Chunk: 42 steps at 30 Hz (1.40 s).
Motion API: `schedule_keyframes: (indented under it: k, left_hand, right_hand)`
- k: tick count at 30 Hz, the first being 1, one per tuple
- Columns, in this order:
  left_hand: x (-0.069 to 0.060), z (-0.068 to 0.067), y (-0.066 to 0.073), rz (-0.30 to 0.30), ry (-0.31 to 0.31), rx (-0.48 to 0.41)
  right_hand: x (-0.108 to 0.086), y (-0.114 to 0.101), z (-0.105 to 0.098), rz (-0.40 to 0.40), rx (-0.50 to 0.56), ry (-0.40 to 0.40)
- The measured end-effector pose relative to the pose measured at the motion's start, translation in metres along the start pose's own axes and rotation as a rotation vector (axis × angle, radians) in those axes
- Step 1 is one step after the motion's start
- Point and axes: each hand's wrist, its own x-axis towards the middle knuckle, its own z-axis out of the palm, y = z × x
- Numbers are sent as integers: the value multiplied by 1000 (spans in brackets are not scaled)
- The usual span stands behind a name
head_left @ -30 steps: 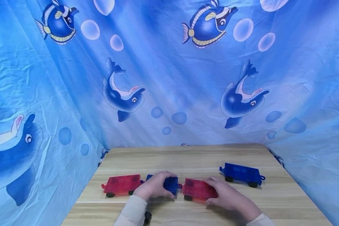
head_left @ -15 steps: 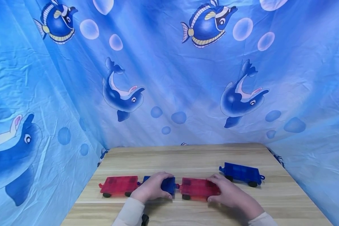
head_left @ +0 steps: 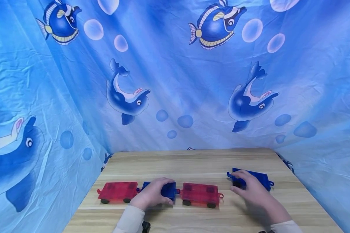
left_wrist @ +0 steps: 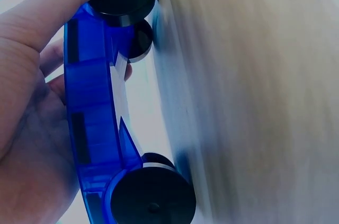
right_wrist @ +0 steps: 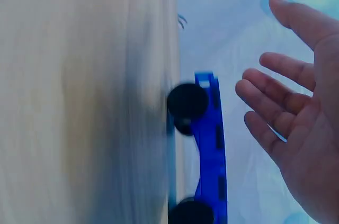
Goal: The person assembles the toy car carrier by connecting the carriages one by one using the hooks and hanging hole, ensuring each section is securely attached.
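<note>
My left hand [head_left: 151, 195] grips a blue see-through toy train wagon [head_left: 170, 190] by its sides; its black wheels show in the left wrist view. Hooked to its left end is a red wagon [head_left: 118, 190], and a second red wagon [head_left: 199, 192] joins it on the right, making a row of three. My right hand [head_left: 254, 191] hovers by the left part of a separate blue wagon [head_left: 260, 178] at the far right. In the right wrist view its fingers [right_wrist: 267, 89] are spread and relaxed, apart from that blue wagon [right_wrist: 220, 155].
The wagons stand on a wood-grain table [head_left: 175, 163]. A blue cloth curtain [head_left: 175, 81] printed with dolphins and fish hangs behind it and along both sides. Dark wrist gear [head_left: 145, 226] shows by the left sleeve.
The joined row has slid left with my left hand still on the middle wagon. My right hand has let go of the right red wagon and moved right to the separate blue one.
</note>
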Motion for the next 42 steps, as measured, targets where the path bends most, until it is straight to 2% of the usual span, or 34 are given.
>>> schedule_keyframes:
  k: [5, 11, 18, 31, 42]
  left_hand:
    - [-3, -2, -2, -19, 3, -29]
    - [-6, -4, -5, -38, 3, -51]
    - [-7, -7, -7, -42, 3, -65]
    - [-7, -5, -10, -41, 24, -71]
    - [-8, -5, -9, -40, 23, -76]
  right_hand:
    - [-6, 17, -17, 36, -29, 66]
    - [-15, 32, -27, 67, -87, 63]
    - [-18, 41, -29, 106, -103, 38]
    - [-20, 59, -21, 91, -215, 6]
    - [-19, 58, -20, 111, -153, -1]
